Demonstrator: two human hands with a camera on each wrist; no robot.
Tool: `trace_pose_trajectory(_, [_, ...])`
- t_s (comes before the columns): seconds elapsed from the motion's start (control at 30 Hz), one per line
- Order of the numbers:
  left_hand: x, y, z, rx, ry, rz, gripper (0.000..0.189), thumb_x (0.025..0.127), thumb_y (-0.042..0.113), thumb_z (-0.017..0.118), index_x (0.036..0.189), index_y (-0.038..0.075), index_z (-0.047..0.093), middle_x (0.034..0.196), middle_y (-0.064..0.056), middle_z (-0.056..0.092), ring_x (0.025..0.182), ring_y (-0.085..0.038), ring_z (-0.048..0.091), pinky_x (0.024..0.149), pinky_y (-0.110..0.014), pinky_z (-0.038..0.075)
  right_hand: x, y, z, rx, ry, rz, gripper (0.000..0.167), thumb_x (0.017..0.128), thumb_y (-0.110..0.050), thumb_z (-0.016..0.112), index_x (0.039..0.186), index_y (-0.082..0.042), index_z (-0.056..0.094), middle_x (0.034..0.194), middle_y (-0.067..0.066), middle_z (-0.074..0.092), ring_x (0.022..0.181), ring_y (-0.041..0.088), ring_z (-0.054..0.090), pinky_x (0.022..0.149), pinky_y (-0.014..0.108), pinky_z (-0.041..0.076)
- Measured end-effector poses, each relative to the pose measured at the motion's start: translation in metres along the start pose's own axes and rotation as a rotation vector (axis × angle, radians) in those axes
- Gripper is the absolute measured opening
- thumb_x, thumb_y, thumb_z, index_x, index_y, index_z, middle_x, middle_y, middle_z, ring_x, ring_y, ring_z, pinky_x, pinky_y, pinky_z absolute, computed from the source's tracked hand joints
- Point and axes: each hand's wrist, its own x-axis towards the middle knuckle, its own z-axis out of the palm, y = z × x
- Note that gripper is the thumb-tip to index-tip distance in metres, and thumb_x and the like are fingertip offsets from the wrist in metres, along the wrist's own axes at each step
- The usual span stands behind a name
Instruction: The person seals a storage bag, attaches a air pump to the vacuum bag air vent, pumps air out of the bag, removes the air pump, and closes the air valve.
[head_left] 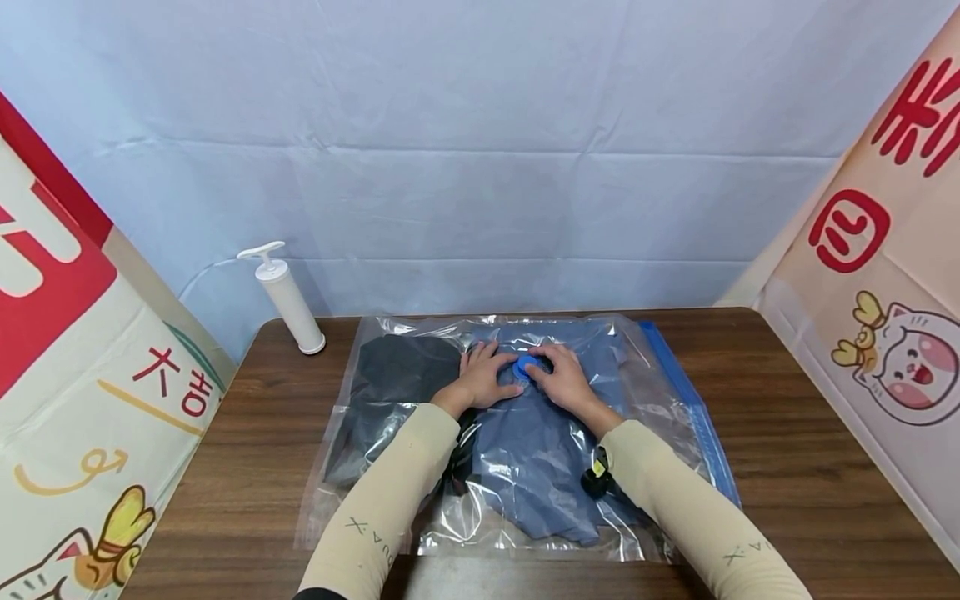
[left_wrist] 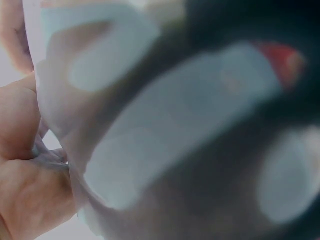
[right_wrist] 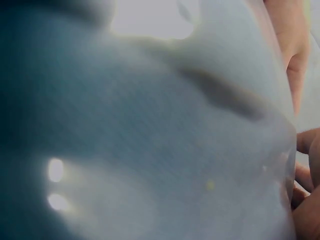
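Observation:
A clear plastic vacuum storage bag [head_left: 442, 525] lies flat with folded clothes inside: a dark garment [head_left: 401, 375] at left and a blue-grey garment [head_left: 525, 475] at right. Near its upper middle is a round blue valve cap [head_left: 522, 367]. My right hand [head_left: 564, 382] holds the cap between thumb and fingers. Spread on the film just left of the cap, my left hand [head_left: 480, 379] rests with fingers extended and its thumb pointing toward the cap. Both wrist views are mostly filled by blurred, glossy film, with parts of the hands at the edges.
A white hand pump [head_left: 291, 304] with a T-shaped handle stands at the table's back left corner. Along the bag's right side runs a blue zip edge [head_left: 693, 408]. The wooden table [head_left: 817, 467] meets a pale cloth backdrop [head_left: 480, 208] behind, with printed banners on both sides.

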Motion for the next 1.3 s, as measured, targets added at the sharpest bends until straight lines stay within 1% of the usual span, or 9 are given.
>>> trace_pose_trajectory(0.1, [0.0006, -0.001, 0.0012, -0.002, 0.0, 0.004, 0.063, 0.1, 0.045, 0.063, 0.155, 0.021, 0.045, 0.167, -0.017, 0.02, 0.155, -0.039, 0.009, 0.121, -0.063, 0.008, -0.0001, 0.0002, 0.0006, 0.001, -0.003, 0.01, 0.035, 0.099, -0.02, 0.069, 0.126, 0.0, 0.063, 0.132, 0.023, 0.058, 0.129, 0.043, 0.046, 0.109, 0.057, 0.035])
trace_pose_trajectory(0.27, [0.0013, -0.0016, 0.0028, -0.004, 0.005, 0.003, 0.064, 0.099, 0.045, 0.064, 0.155, 0.02, 0.045, 0.167, -0.017, 0.021, 0.155, -0.039, 0.009, 0.121, -0.063, 0.008, -0.0005, 0.0006, 0.0011, 0.018, 0.019, -0.014, 0.027, 0.1, -0.012, 0.065, 0.123, 0.001, 0.066, 0.129, 0.023, 0.06, 0.127, 0.044, 0.047, 0.108, 0.057, 0.036])
trace_pose_trajectory(0.37, [0.0009, -0.0014, 0.0029, -0.005, 0.006, 0.002, 0.064, 0.1, 0.045, 0.064, 0.155, 0.02, 0.045, 0.167, -0.017, 0.021, 0.155, -0.039, 0.009, 0.121, -0.063, 0.008, -0.0008, 0.0003, 0.0006, 0.009, 0.013, -0.024, 0.032, 0.099, -0.016, 0.067, 0.127, 0.0, 0.066, 0.131, 0.022, 0.06, 0.127, 0.044, 0.047, 0.108, 0.057, 0.036])
trace_pose_trajectory(0.5, [0.001, -0.001, 0.0028, -0.005, 0.003, 0.0, 0.063, 0.099, 0.045, 0.064, 0.155, 0.02, 0.045, 0.167, -0.016, 0.021, 0.155, -0.039, 0.009, 0.121, -0.063, 0.008, -0.0007, -0.0003, 0.0001, 0.002, -0.009, 0.001, 0.041, 0.097, -0.022, 0.072, 0.129, 0.0, 0.063, 0.135, 0.022, 0.058, 0.129, 0.043, 0.047, 0.109, 0.057, 0.036])
trace_pose_trajectory(0.63, [0.0037, -0.0022, 0.0041, -0.006, -0.013, -0.019, 0.064, 0.1, 0.046, 0.064, 0.155, 0.022, 0.044, 0.168, -0.014, 0.018, 0.156, -0.037, 0.007, 0.122, -0.061, 0.006, -0.0009, -0.0008, -0.0001, 0.002, -0.016, 0.016, 0.037, 0.097, -0.019, 0.07, 0.128, 0.001, 0.064, 0.135, 0.023, 0.058, 0.13, 0.043, 0.045, 0.109, 0.057, 0.035])
trace_pose_trajectory(0.8, [0.0095, -0.0054, 0.0077, -0.004, -0.031, -0.043, 0.064, 0.1, 0.047, 0.062, 0.157, 0.024, 0.042, 0.17, -0.012, 0.014, 0.157, -0.034, 0.003, 0.123, -0.059, 0.002, -0.0008, 0.0006, -0.0002, -0.013, -0.011, -0.012, 0.04, 0.096, -0.018, 0.071, 0.131, 0.002, 0.064, 0.136, 0.023, 0.057, 0.131, 0.044, 0.044, 0.11, 0.058, 0.034])
trace_pose_trajectory(0.97, [0.0075, -0.0039, 0.0067, 0.0, -0.033, -0.043, 0.064, 0.1, 0.046, 0.063, 0.156, 0.023, 0.043, 0.169, -0.013, 0.016, 0.156, -0.035, 0.004, 0.123, -0.06, 0.004, -0.0017, 0.0016, 0.0005, -0.019, -0.017, -0.026, 0.042, 0.094, -0.018, 0.075, 0.129, 0.002, 0.064, 0.134, 0.024, 0.057, 0.13, 0.044, 0.045, 0.11, 0.057, 0.034])
trace_pose_trajectory(1.17, [0.0082, -0.0052, 0.0071, -0.008, -0.031, -0.044, 0.064, 0.1, 0.047, 0.063, 0.156, 0.023, 0.043, 0.169, -0.012, 0.015, 0.156, -0.034, 0.004, 0.123, -0.059, 0.003, -0.0021, 0.0016, 0.0002, -0.021, -0.014, -0.061, 0.038, 0.096, -0.014, 0.072, 0.13, 0.001, 0.066, 0.133, 0.024, 0.058, 0.128, 0.045, 0.046, 0.109, 0.059, 0.034])
trace_pose_trajectory(1.3, [0.0091, -0.0062, 0.0072, -0.011, -0.032, -0.039, 0.065, 0.1, 0.048, 0.063, 0.157, 0.025, 0.042, 0.17, -0.012, 0.014, 0.157, -0.034, 0.003, 0.123, -0.059, 0.002, -0.0017, 0.0027, -0.0014, -0.013, -0.031, -0.051, 0.04, 0.097, -0.013, 0.07, 0.135, -0.001, 0.064, 0.137, 0.023, 0.056, 0.131, 0.045, 0.044, 0.11, 0.059, 0.033])
